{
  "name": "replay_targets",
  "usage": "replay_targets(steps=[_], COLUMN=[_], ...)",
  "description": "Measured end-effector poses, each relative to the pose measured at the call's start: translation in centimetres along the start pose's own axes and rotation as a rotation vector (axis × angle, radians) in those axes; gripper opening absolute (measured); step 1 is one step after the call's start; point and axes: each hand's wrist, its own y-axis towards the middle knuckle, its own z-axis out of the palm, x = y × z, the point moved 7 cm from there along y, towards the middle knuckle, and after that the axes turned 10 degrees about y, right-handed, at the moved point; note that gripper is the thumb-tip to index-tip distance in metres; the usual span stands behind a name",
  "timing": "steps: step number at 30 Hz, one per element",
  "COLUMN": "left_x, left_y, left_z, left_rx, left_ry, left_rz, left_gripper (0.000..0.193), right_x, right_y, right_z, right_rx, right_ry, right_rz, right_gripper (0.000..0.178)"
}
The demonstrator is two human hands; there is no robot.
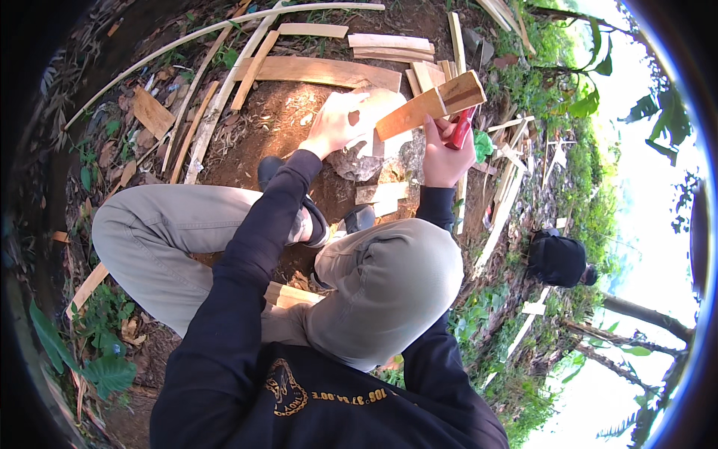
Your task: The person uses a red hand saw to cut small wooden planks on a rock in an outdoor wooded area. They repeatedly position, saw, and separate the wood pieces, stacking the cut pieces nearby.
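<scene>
My right hand (446,159) is closed around a red handle (461,129); the kind of tool is not clear. A short flat wooden board (411,116) lies across just beyond that hand, slanting up to the right, with my thumb against its lower edge. A thin pale line crosses the board near its darker right end. My left hand (330,126) is held out over a stone (357,163), thumb and forefinger apart, nothing visible between them. Sunlight washes out its fingertips. Small pale wood pieces (383,196) lie below the stone.
A wide plank (321,72) and several long strips (224,97) lie on the soil ahead and to the left. My bent knees (396,277) flank the work spot. Green plastic (483,144) lies right of my right hand. Another person in black (557,258) is farther right.
</scene>
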Motion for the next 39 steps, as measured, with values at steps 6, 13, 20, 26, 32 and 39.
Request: replay_targets(steps=[6,13,20,26,32,39], left_x=[-3.6,-3.0,-3.5,-2.0,-3.4,-2.7], left_y=[-1.2,-0.8,-1.0,-0.8,-0.7,-0.7], left_z=[1.7,2.6,3.5,4.5,2.7,3.9], left_rx=[-0.066,0.059,0.156,0.093,0.044,0.002], left_ry=[-0.089,-0.152,-0.109,-0.178,0.173,0.154], left_rz=[-0.016,-0.092,-0.222,-0.138,0.041,0.063], left_gripper=[0.068,0.062,0.051,0.058,0.056,0.054], right_x=[-0.1,-0.4,-2.5,-2.3,-1.3,-0.6], right_y=[-0.2,-0.1,0.1,0.3,0.2,0.2], right_z=[-0.1,0.4,-0.3,0.0,-0.9,-0.3], right_rx=[-0.005,0.014,0.020,-0.039,-0.050,-0.020], right_ry=[0.012,0.112,0.290,0.125,-0.050,-0.086], right_rz=[0.023,0.057,0.081,0.050,0.023,0.053], right_gripper=[0.032,0.035,0.033,0.032,0.031,0.035])
